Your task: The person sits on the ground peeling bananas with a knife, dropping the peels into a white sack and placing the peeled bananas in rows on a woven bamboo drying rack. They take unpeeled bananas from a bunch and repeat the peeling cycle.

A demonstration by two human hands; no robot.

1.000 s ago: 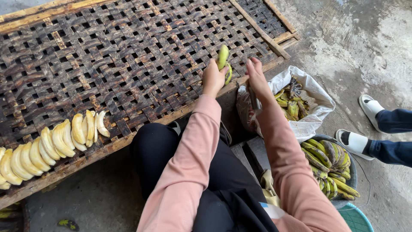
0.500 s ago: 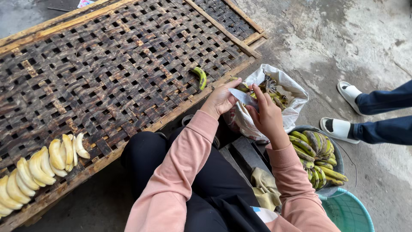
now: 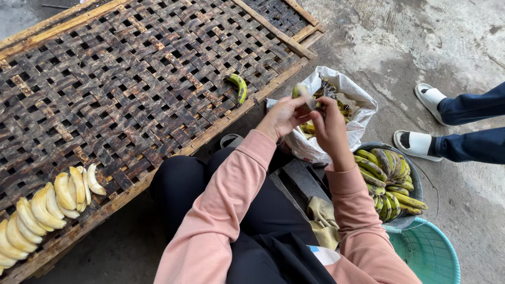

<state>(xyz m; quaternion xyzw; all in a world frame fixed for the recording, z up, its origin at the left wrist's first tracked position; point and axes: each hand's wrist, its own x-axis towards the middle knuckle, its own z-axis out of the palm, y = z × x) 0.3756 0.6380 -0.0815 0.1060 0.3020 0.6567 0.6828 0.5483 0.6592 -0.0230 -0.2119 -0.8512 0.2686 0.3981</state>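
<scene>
A small banana [image 3: 301, 92] is held above the open white bag [image 3: 363, 113], which serves as the landmark here. The left hand [image 3: 281, 118] is raised at the bag's near-left edge with its fingers [image 3: 296, 109] closed around the lower part of the fruit, while the right hand [image 3: 330, 126] is lifted just in front of the bag, its fingers [image 3: 320, 103] pinched together at the banana's upper end; whether peel or a small tool is gripped there cannot be told. Inside the bag, green-yellow peels and fruit are seen. To the left of the bag, a single green banana [image 3: 239, 87] is laid on the woven bamboo rack [image 3: 121, 89], and far to the lower left a row of peeled bananas [image 3: 47, 202] is lined along the rack's edge. Just right of and below the bag, a grey basin [image 3: 415, 181] filled with unpeeled bananas is placed, with a green basket [image 3: 428, 255] beside it. Beyond the bag to the right, another person's sandalled feet [image 3: 421, 121] are seen on the concrete floor.
</scene>
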